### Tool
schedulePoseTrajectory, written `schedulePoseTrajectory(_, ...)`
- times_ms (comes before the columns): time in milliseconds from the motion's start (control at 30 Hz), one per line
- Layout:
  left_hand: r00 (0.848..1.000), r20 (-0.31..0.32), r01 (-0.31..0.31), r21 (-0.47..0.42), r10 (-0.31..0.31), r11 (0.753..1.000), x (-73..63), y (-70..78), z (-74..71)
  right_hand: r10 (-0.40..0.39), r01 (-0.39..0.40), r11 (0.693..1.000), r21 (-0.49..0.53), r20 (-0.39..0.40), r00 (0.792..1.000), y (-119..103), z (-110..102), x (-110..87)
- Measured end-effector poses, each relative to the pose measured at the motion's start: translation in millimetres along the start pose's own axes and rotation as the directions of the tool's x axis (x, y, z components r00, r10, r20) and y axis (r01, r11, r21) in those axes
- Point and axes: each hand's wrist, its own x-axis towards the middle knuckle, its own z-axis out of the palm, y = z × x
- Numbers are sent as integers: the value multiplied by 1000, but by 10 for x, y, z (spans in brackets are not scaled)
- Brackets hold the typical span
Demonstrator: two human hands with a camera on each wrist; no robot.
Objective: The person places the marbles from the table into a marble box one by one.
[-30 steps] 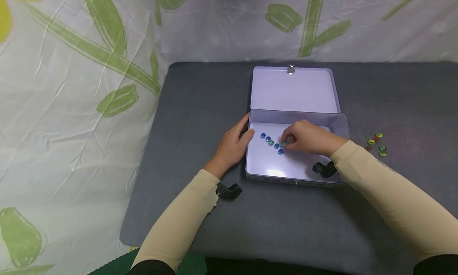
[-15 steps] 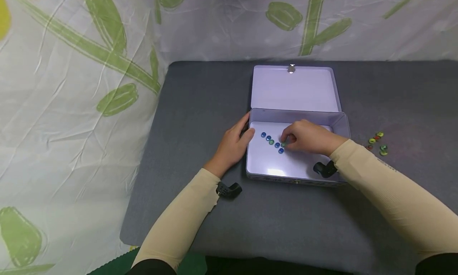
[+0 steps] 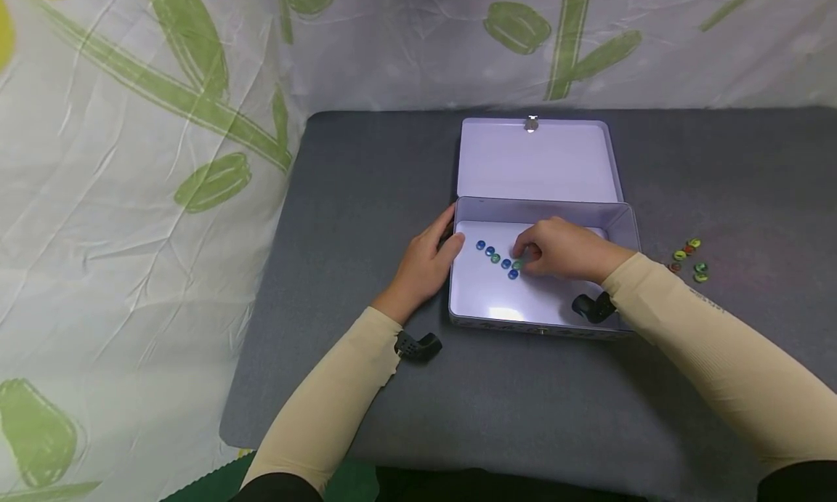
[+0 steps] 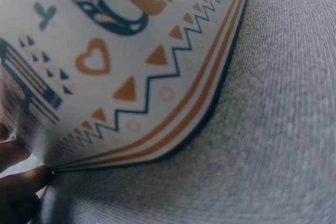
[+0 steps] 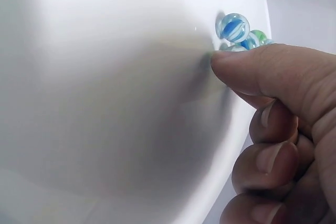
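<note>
An opened tin box (image 3: 490, 295), white inside, stands on the table. My left hand (image 3: 421, 266) grips its left wall, thumb at the rim and fingers outside. The left wrist view has the patterned outer wall of the box (image 4: 126, 72), with fingertips (image 4: 31, 182) against a bottom corner. Inside the box my right hand (image 3: 559, 249) pinches a green marble (image 3: 518, 264) between thumb and forefinger. Beside it lie several marbles in a slanting row, among them a blue marble (image 3: 513, 274). In the right wrist view the thumb (image 5: 247, 69) mostly hides the pinched marble, near a blue-swirled marble (image 5: 234, 28).
The lid (image 3: 539, 160) lies folded back behind the box, its metal clasp (image 3: 532, 125) at the far edge. Right of the box, several yellow, green and red marbles (image 3: 680, 256) lie on the grey table (image 3: 366, 175). A printed sheet (image 3: 405, 44) hangs behind and to the left.
</note>
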Motion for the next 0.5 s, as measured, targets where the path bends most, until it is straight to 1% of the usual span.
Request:
schedulePoseTrajectory(300,1000,-2,-6,5,6,1000,3,-4,-2,12,-12,1000,1,7,1000,5,-9,-1)
schedulePoseTrajectory(500,1000,-2,10,10,-10,1000,8,15,-2,31,-31,999,12,18,999,16,-26,-5)
